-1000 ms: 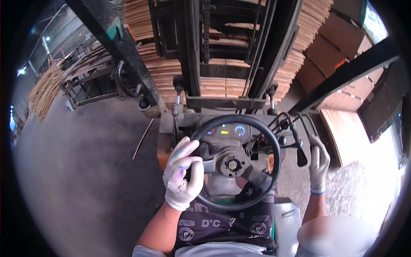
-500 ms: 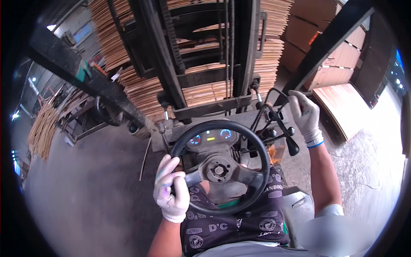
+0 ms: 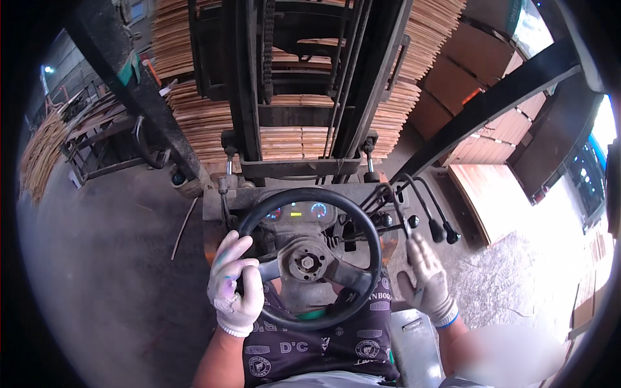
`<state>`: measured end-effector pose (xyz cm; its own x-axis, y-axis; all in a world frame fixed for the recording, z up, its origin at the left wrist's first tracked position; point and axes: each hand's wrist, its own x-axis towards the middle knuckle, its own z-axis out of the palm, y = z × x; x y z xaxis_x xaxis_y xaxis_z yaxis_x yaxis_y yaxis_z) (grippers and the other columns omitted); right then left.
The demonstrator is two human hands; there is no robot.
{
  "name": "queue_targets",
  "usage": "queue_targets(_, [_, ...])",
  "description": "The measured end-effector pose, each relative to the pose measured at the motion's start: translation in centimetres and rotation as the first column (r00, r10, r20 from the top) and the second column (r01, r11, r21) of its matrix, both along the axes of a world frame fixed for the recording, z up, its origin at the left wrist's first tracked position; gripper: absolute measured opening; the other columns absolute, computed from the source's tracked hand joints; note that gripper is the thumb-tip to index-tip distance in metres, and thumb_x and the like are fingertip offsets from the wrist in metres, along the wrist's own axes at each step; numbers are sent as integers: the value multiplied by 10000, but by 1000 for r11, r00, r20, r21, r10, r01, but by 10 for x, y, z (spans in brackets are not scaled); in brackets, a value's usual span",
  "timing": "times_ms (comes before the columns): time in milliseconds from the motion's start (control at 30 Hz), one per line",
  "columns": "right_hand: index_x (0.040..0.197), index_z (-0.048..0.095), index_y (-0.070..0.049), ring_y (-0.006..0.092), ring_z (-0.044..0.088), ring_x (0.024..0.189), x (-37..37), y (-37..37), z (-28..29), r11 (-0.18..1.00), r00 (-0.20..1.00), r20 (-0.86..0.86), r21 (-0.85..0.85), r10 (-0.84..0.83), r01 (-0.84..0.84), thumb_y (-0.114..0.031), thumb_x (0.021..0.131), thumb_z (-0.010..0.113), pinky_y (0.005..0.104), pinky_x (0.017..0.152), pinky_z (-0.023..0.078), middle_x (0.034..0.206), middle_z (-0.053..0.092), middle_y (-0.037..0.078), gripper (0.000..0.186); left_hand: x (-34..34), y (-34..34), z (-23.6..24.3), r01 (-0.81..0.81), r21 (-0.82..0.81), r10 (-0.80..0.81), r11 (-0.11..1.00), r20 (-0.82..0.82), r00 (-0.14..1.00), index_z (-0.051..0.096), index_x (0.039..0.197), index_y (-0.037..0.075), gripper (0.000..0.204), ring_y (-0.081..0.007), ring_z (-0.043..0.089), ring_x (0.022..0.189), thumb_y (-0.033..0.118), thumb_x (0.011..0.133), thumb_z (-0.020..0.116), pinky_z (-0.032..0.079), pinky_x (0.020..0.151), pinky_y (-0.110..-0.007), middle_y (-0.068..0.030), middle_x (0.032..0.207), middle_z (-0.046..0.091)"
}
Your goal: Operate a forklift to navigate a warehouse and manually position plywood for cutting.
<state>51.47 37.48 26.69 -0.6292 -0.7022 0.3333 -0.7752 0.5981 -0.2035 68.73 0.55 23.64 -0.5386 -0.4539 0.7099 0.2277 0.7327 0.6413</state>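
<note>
- Head view: the steering wheel [image 3: 307, 263] is seen in the middle, its lower edge set over the lap, its upper edge just before the gauge panel [image 3: 296, 213].
- Between the wheel's right rim and the black lever knobs [image 3: 436, 229], a gap is left.
- Floor [image 3: 116, 258] is spread widely to the left, where a thin stick [image 3: 185, 227] is laid near the machine's side.
- Ahead, the view is crossed by the dark mast [image 3: 242, 97], behind which stacked wooden sheets [image 3: 181, 123] are seen; both sides are bounded by slanting posts [image 3: 491, 110].
- To the right, beyond the levers, a flat wooden panel [image 3: 488, 197] is placed.
- Hands are gloved and held well apart.
- The left hand [image 3: 237, 284] is curled loosely on the wheel's left rim.
- The right hand [image 3: 427, 281] is held with fingers nearly straight and thumb spread, fingertips at a lever's end; whether it is touched cannot be told.
</note>
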Motion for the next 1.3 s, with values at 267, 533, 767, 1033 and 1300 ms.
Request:
queue_targets(267, [1282, 785, 18, 404, 821, 1036, -87, -45, 20, 939, 956, -191, -308, -222, 156, -90, 957, 734, 418, 933, 642, 1153, 822, 245, 347, 7, -1, -1, 14, -7, -14, 1000, 12, 1000, 730, 1008, 9, 83, -473, 711, 1352, -48, 951, 712, 578, 1161, -549, -215, 1321, 791])
queue_targets(533, [1180, 822, 7, 364, 832, 1027, -86, -48, 25, 949, 973, -138, -282, -186, 141, -69, 962, 730, 396, 915, 643, 1118, 834, 226, 249, 0, -10, -11, 52, -41, -53, 998, -31, 998, 674, 1133, 32, 195, -505, 693, 1362, -39, 957, 720, 573, 1161, -572, -222, 1364, 767])
queue_targets(767, [1150, 825, 6, 387, 826, 1070, -92, -47, 8, 962, 988, -122, -266, -98, 63, -44, 948, 726, 430, 979, 633, 1089, 838, 209, 231, 3, -13, -11, 58, -43, -58, 997, 6, 998, 674, 1144, 34, 187, -502, 688, 1372, -41, 974, 699, 574, 1161, -566, -214, 1370, 763])
queue_targets(1033, [1549, 542, 113, 517, 766, 1000, -2, -26, -33, 974, 976, 19, 78, -217, 215, -88, 937, 699, 538, 834, 633, 1336, 708, 370, 663, -3, -10, -6, 72, 5, -72, 997, 26, 997, 707, 1053, 22, 126, -475, 675, 1407, -40, 1005, 608, 558, 1174, -572, -219, 1360, 774])
queue_targets(1300, [1524, 590, 108, 562, 652, 1362, -19, -25, 25, 985, 908, -404, 78, -110, 154, -47, 957, 648, 538, 1242, 491, 1526, 632, 340, 591, -4, -8, -3, 36, 13, -36, 999, 13, 999, 705, 1027, 24, 114, -459, 682, 1402, -22, 1012, 601, 539, 1197, -577, -213, 1364, 775])
